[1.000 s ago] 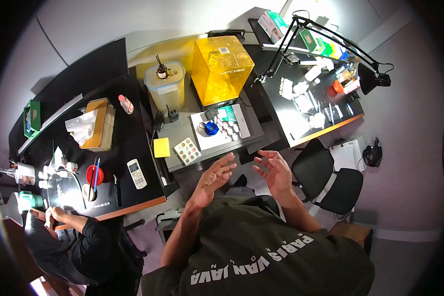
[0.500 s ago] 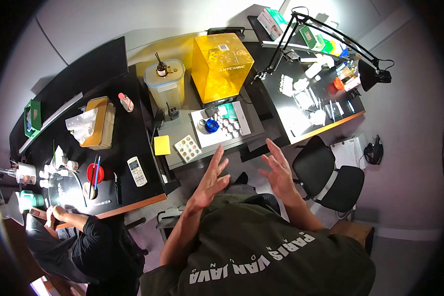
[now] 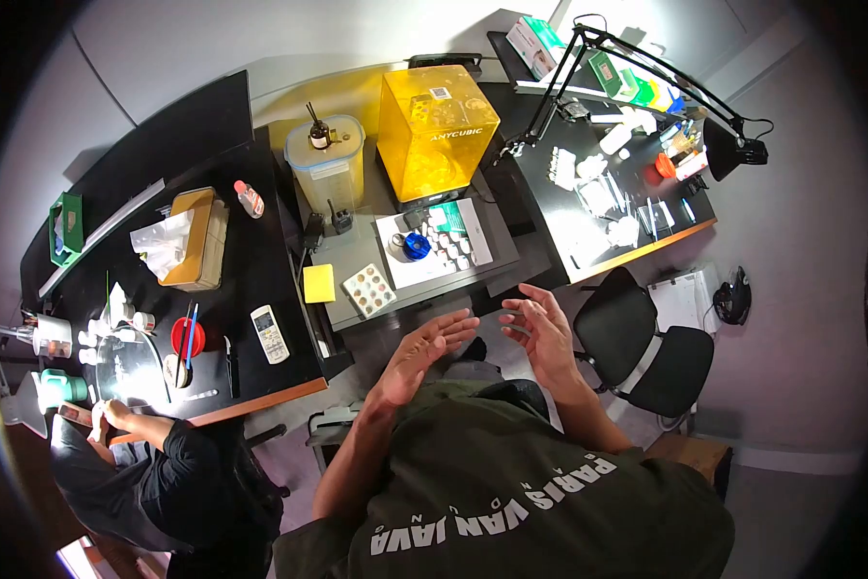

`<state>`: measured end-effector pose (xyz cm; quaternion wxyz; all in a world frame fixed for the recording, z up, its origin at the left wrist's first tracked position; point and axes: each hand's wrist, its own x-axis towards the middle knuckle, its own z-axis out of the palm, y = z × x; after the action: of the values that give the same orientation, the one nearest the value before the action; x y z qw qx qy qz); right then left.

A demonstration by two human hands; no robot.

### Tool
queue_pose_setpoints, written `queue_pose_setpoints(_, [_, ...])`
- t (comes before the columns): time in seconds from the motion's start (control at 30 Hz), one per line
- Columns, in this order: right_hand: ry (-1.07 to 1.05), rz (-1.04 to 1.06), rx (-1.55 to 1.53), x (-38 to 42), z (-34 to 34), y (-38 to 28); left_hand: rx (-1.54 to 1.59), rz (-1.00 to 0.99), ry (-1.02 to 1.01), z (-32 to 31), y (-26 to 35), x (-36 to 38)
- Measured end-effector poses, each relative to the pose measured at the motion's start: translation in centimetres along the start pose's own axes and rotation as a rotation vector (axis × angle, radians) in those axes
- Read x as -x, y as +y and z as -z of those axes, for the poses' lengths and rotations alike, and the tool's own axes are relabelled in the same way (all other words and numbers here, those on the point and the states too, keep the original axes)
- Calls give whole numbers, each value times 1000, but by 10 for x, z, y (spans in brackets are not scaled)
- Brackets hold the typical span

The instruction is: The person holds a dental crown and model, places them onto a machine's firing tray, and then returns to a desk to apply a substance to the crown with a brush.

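Observation:
My left hand (image 3: 420, 357) is raised in front of my body, fingers stretched and holding nothing. Facing it at the right is my right hand (image 3: 540, 338), its fingers apart and a little bent, with nothing in it. The two hands do not touch. Beyond them on the grey table lie a white sheet (image 3: 410, 275) with a blue round object (image 3: 416, 247) and several small white pieces, and a white palette (image 3: 368, 290) with round wells. A yellow pad (image 3: 318, 284) is to the left of the palette.
A yellow-covered machine (image 3: 434, 130) and a lidded container (image 3: 328, 179) stand at the back. Another person (image 3: 164, 482) works at the left desk, near a remote (image 3: 270, 334). At the right are a black chair (image 3: 617, 323) and a desk lamp (image 3: 728, 150).
Both hands have turned inward and moved closer together. My left fingers now point more to the right, and my right fingers lean left and bend more.

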<state>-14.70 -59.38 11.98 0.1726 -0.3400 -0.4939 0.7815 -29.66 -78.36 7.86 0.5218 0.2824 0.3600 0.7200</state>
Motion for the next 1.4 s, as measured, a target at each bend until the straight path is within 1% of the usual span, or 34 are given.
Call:
queue_pose_setpoints(0.07, [102,11,-22,2,-7,-4,-44,-3,32,2,0,0])
queue_pose_setpoints(0.17, [125,44,-14,0,4,0,-60,-1,58,4,-3,0])
queue_pose_setpoints(0.27, [86,84,-19,-4,12,3,-61,3,67,5,-4,0])
queue_pose_setpoints(0.37, [-7,136,49,-5,14,2,-70,19,75,4,-2,-2])
queue_pose_setpoints(0.47, [86,145,105,0,-1,-2,-62,18,87,3,-2,-3])
queue_pose_setpoints(0.57, [101,152,105,-1,-4,-3,-61,13,94,3,-2,-2])
queue_pose_setpoints(0.67, [98,109,54,0,3,1,-60,20,77,5,-3,-2])
queue_pose_setpoints(0.7, [63,107,68,-4,12,4,-59,24,68,6,-5,-2])
queue_pose_setpoints(0.77, [-5,101,94,-10,31,13,0,26,113,4,-7,-1])
queue_pose_setpoints(0.87, [6,8,98,3,4,-11,66,10,121,10,-17,2])
queue_pose_setpoints(0.97, [46,50,133,9,-11,-14,94,3,88,14,-20,4])
queue_pose_setpoints(1.1, [-5,77,48,9,-7,-7,154,-11,87,10,-18,4])
queue_pose_setpoints(1.2, [-22,122,-43,11,-13,-6,277,-16,105,3,-16,3])
queue_pose_setpoints(1.27, [-41,121,-55,11,-14,-9,284,19,89,-1,-9,2])
queue_pose_setpoints(1.3, [1,145,-73,10,-12,-7,288,37,81,-2,-7,1])
queue_pose_setpoints(1.4, [100,190,-103,1,3,4,38,-35,6,8,-12,-2])
